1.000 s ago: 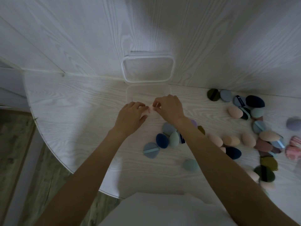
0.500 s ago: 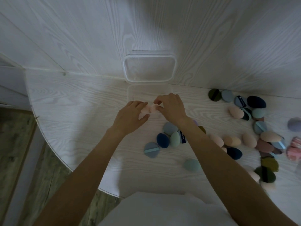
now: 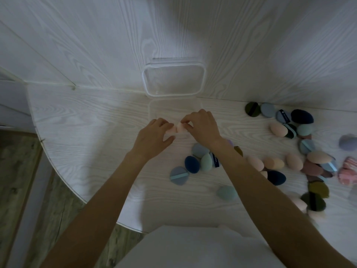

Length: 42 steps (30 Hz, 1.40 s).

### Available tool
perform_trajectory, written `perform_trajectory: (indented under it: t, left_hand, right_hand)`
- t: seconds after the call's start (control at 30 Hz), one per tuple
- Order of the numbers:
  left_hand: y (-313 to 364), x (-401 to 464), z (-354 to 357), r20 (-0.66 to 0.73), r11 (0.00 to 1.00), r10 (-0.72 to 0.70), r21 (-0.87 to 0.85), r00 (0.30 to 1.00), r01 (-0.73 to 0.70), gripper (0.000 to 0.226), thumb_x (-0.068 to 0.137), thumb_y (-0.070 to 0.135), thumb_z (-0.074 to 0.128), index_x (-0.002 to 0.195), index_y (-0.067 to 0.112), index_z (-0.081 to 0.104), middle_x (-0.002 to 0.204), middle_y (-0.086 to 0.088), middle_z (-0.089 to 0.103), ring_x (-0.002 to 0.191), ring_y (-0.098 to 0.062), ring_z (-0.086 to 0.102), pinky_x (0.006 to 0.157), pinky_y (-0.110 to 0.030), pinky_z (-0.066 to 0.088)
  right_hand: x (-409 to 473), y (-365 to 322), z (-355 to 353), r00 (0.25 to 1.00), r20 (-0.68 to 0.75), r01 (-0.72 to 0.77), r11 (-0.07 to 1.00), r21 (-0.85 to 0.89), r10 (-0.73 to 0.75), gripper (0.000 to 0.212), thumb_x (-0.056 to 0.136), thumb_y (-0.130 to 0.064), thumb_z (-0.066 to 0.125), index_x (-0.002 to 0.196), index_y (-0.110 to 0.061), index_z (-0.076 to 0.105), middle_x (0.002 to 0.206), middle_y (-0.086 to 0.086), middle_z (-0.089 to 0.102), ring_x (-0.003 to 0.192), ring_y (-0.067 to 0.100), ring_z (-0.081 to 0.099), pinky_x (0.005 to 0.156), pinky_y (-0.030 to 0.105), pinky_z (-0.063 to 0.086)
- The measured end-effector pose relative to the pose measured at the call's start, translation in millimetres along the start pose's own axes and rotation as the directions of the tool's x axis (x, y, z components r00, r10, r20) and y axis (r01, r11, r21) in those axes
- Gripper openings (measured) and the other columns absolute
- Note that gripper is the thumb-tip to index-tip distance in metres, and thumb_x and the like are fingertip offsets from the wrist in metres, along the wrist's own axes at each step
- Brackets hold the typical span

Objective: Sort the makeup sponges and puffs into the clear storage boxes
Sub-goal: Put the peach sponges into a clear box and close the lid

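Note:
A clear storage box (image 3: pixel 154 107) sits on the white table near the wall, and its lid (image 3: pixel 173 78) leans upright against the wall behind it. My left hand (image 3: pixel 152 138) and my right hand (image 3: pixel 201 126) meet over the box's near edge. Each pinches a pale pink sponge: the left-hand sponge (image 3: pixel 172 130) and the right-hand sponge (image 3: pixel 181 128) touch side by side. Several sponges and puffs lie on the table, among them a dark blue sponge (image 3: pixel 191 164), a blue puff with a strap (image 3: pixel 178 176) and a teal sponge (image 3: pixel 227 192).
A larger spread of sponges and puffs covers the right side, with peach sponges (image 3: pixel 278 130), a dark green puff (image 3: pixel 252 109) and pink puffs (image 3: pixel 348 171). The table's round edge (image 3: pixel 63 178) drops to a wooden floor at left. The wall stands right behind the box.
Both hands stay at the box's near edge with the pink sponges. They have shifted slightly toward the box, and the two sponges now sit closer together.

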<state>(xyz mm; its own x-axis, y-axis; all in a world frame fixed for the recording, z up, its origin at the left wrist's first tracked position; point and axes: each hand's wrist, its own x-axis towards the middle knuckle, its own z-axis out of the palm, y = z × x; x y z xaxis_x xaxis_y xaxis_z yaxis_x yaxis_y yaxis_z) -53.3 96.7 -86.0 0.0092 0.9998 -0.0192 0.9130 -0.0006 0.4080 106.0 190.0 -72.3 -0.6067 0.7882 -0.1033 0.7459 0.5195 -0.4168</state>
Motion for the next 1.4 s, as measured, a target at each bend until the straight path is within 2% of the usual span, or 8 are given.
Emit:
perform_trajectory:
  t: [0.23, 0.53, 0.7, 0.83, 1.07, 1.2, 1.3, 1.4]
  left_hand:
    - [15, 0, 9, -0.006, 0.992, -0.009, 0.123, 1.0, 0.009, 0.047, 0.085, 0.036, 0.063, 0.129, 0.022, 0.053, 0.106, -0.013, 0.056, 0.09, -0.028, 0.054, 0.067, -0.035, 0.044]
    - [23, -2, 14, -0.028, 0.988, -0.025, 0.15, 0.999, 0.029, 0.034, 0.087, 0.021, 0.061, 0.121, 0.021, 0.06, 0.102, -0.018, 0.055, 0.086, -0.035, 0.054, 0.069, -0.04, 0.044]
    - [21, 0, 16, -0.038, 0.991, -0.01, 0.132, 0.999, 0.015, 0.034, 0.087, 0.02, 0.061, 0.12, 0.02, 0.06, 0.12, -0.013, 0.057, 0.105, -0.035, 0.053, 0.077, -0.043, 0.045]
    - [19, 0, 20, -0.062, 0.99, 0.039, 0.14, 0.997, -0.03, 0.032, 0.088, 0.02, 0.06, 0.119, 0.02, 0.06, 0.122, -0.001, 0.062, 0.108, -0.026, 0.057, 0.078, -0.039, 0.044]
    - [14, -1, 26, -0.142, 0.986, 0.062, 0.162, 0.988, -0.038, 0.026, 0.086, 0.025, 0.057, 0.11, 0.02, 0.065, 0.106, 0.001, 0.069, 0.095, -0.023, 0.063, 0.072, -0.036, 0.044]
    - [14, 0, 25, -0.138, 0.985, 0.057, 0.168, 0.989, -0.033, 0.029, 0.085, 0.03, 0.05, 0.104, 0.018, 0.067, 0.101, 0.001, 0.07, 0.091, -0.024, 0.064, 0.07, -0.035, 0.046]
    - [14, 1, 27, -0.135, 0.985, 0.052, 0.17, 0.989, -0.028, 0.025, 0.079, 0.022, 0.069, 0.103, 0.016, 0.069, 0.1, -0.001, 0.07, 0.089, -0.025, 0.064, 0.07, -0.035, 0.046]
    - [15, 2, 27, -0.123, 0.986, 0.041, 0.167, 0.992, -0.02, 0.027, 0.077, 0.02, 0.072, 0.103, 0.016, 0.069, 0.1, -0.002, 0.07, 0.088, -0.026, 0.064, 0.069, -0.035, 0.047]
  right_hand:
    - [-87, 45, -33, 0.959, -0.262, -0.092, 0.994, 0.058, 0.105, 0.017, 0.083, -0.009, 0.061, 0.098, -0.012, 0.068, 0.09, 0.006, 0.07, 0.084, 0.027, 0.056, 0.075, 0.032, 0.035]
    - [-155, 108, -32, 0.851, 0.041, -0.465, 0.788, -0.403, 0.523, 0.044, 0.087, -0.037, 0.057, 0.128, -0.022, 0.049, 0.117, 0.005, 0.061, 0.111, 0.028, 0.041, 0.087, 0.035, 0.031]
    - [-132, 78, -54, 0.891, -0.261, -0.352, 0.928, 0.121, 0.372, 0.037, 0.086, -0.02, 0.063, 0.122, -0.014, 0.058, 0.11, 0.009, 0.062, 0.094, 0.025, 0.055, 0.078, 0.03, 0.037]
    - [-74, 31, -58, 0.954, -0.253, -0.086, 0.955, 0.285, 0.162, 0.026, 0.083, -0.016, 0.064, 0.108, -0.017, 0.059, 0.104, 0.0, 0.063, 0.083, 0.011, 0.058, 0.069, 0.026, 0.043]
    - [-1, 1, -15, 0.993, -0.036, 0.093, 0.916, -0.39, -0.116, 0.029, 0.047, -0.009, 0.08, 0.064, -0.014, 0.057, 0.056, 0.0, 0.059, 0.071, 0.025, 0.056, 0.065, 0.028, 0.032]
    - [9, 5, -13, 0.986, 0.004, 0.146, 0.841, -0.52, -0.168, 0.03, 0.036, -0.003, 0.08, 0.052, -0.014, 0.056, 0.041, -0.001, 0.051, 0.066, 0.023, 0.058, 0.066, 0.027, 0.022]
    - [11, 4, -15, 0.982, 0.066, 0.184, 0.832, -0.524, -0.175, 0.025, 0.043, -0.007, 0.08, 0.057, -0.015, 0.061, 0.044, 0.0, 0.054, 0.071, 0.023, 0.056, 0.069, 0.027, 0.021]
    - [16, 6, -20, 0.969, 0.227, 0.192, 0.879, -0.437, -0.099, 0.013, 0.078, -0.023, 0.065, 0.088, -0.017, 0.069, 0.084, 0.005, 0.065, 0.1, 0.022, 0.046, 0.077, 0.027, 0.017]
